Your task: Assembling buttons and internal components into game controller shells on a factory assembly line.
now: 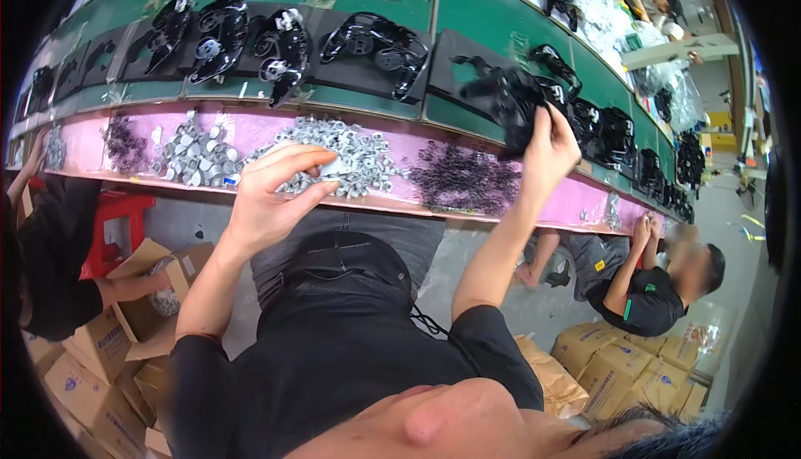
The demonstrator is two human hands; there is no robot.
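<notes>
Over the pink tray point(253, 129) the left hand point(277, 188) hangs curled, thumb and forefinger pinched on a small grey piece point(334, 167) — while at the tray's far edge the right hand point(551, 148), forearm slanting up, grips a blurred black shell point(505, 102).

Black short-sleeved top point(350, 359) (black cord point(430, 319), too), grey trousers point(424, 242), bare hands point(269, 192).

Brown cardboard boxes point(627, 375), red stool point(118, 205)
</notes>
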